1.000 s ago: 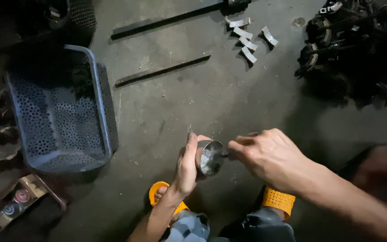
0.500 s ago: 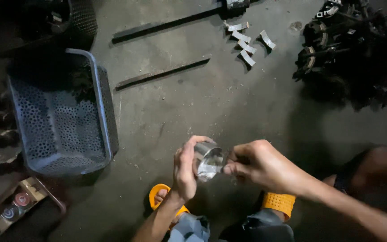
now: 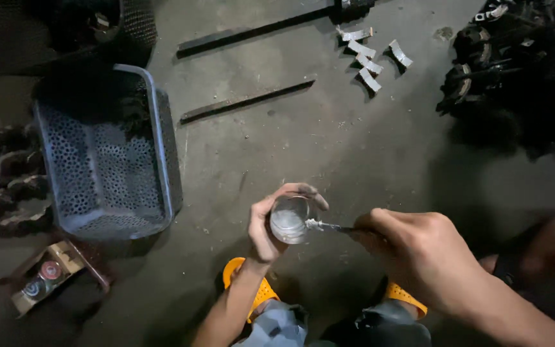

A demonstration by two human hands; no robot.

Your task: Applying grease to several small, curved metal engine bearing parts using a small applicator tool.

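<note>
Basket point(image 3: 107, 160) sits at 9 o'clock on the floor point(image 3: 303, 141). Left hand point(image 3: 266, 225) wraps a small metal cup point(image 3: 289, 220) dead center; looks light, rigid, probably slick, so hold its sides. Right hand point(image 3: 419, 254) pinches a thin tool point(image 3: 329, 226) dipping in. Metal bars point(image 3: 246, 101) at 12, dark parts point(image 3: 515, 83) at 2.

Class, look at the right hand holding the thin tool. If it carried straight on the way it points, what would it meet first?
The right hand points its thin tool leftward at the small round container held in the left hand. The tip seems already at its rim, so probably the container first.
</note>
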